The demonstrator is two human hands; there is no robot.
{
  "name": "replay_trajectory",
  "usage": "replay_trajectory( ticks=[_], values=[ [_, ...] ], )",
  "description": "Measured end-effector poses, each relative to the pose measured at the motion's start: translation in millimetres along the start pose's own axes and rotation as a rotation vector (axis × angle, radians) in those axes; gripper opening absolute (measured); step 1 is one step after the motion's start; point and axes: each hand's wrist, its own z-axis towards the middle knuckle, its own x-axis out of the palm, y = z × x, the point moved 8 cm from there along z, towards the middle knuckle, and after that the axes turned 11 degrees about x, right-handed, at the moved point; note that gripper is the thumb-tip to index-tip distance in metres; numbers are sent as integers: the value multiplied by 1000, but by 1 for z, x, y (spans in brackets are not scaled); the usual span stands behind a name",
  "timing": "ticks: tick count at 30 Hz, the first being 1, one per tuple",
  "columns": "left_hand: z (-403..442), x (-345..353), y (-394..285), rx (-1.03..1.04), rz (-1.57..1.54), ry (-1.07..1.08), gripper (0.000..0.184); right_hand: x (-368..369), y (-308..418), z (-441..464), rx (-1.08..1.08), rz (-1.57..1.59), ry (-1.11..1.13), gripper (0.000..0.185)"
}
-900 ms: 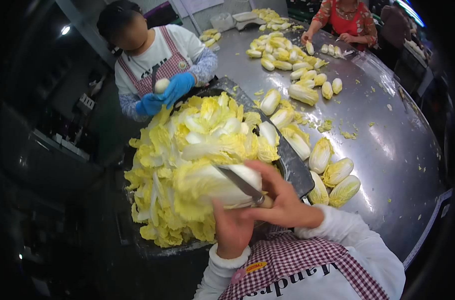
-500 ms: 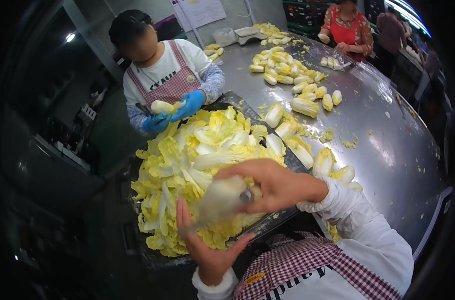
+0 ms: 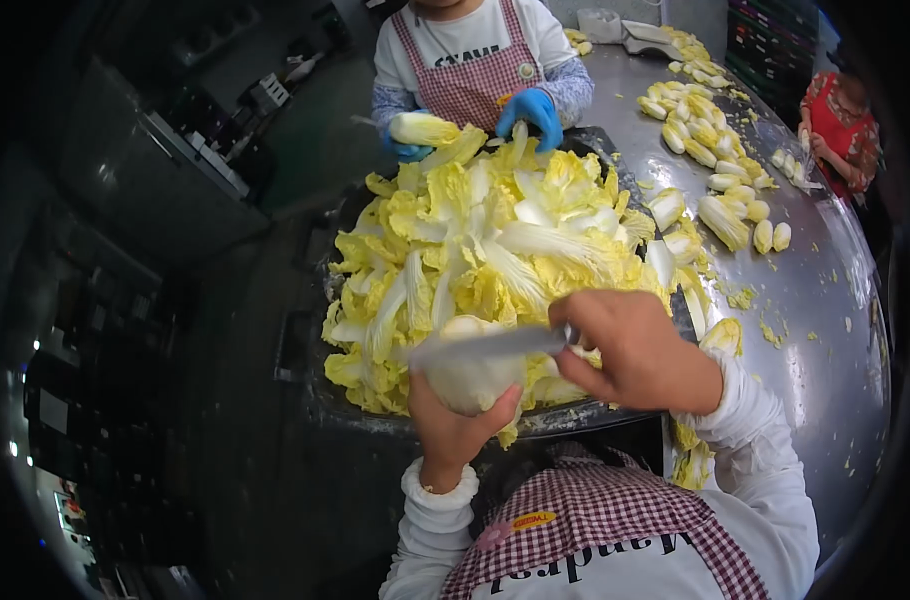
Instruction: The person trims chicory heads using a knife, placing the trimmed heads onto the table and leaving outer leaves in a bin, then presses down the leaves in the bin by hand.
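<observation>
Over the dark tub's [image 3: 565, 418] near edge, a pale, smooth, rounded cabbage [image 3: 470, 378] sits in the left hand [image 3: 453, 425], thumb and fingers curved round it. Fingers bent, the right hand [image 3: 630, 350] pinches the knife's [image 3: 495, 346] handle, mostly hidden; the blurred blade crosses the cabbage. Crinkled yellow leaves [image 3: 475, 240] heap beyond.

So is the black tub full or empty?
Full. The tub is heaped with yellow and white leaves, piled up higher than its sides.
</observation>
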Motion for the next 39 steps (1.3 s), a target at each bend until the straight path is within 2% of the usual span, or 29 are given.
replay_trajectory(
  ticks=[1, 5, 15, 19, 24, 25, 26, 29, 30, 31, 34, 37, 39],
  values=[
    [-2, 1, 0, 8, -1, 9, 75, 4, 10, -4, -80, -107, 28, 21],
    [-8, 1, 2, 29, 54, 56, 77, 13, 20, -8, -154, -262, 64, 18],
    [-5, 5, -6, 205, 176, 97, 74, 18, 10, -10, -106, -341, 171, 16],
    [-1, 12, -6, 182, 156, 143, 70, 19, -1, -10, -102, -341, 154, 15],
    [-5, 5, 6, 86, 50, 78, 72, 20, -27, -6, -86, -405, 151, 14],
    [-8, 2, -16, 368, 195, 165, 73, 23, -63, -6, 6, -424, 182, 13],
    [-6, -2, -28, 367, 210, 146, 76, 26, -85, -7, 101, -438, 206, 12],
    [-4, -10, -26, 371, 88, 1, 82, 19, -94, -7, 185, -534, 200, 13],
    [0, -9, -15, 261, 103, 43, 84, 16, -92, -3, 171, -538, 196, 13],
    [4, -8, -4, 150, 119, 96, 85, 10, -89, 1, 187, -517, 146, 15],
    [1, -5, 3, 150, 87, 37, 83, 3, -76, 4, 229, -420, 82, 19],
    [3, 2, 4, 124, 15, 30, 80, 9, -51, 0, 175, -14, 76, 18],
    [5, 5, -1, 179, 69, 89, 80, 7, -22, -2, 17, -104, 17, 21]
  ],
)
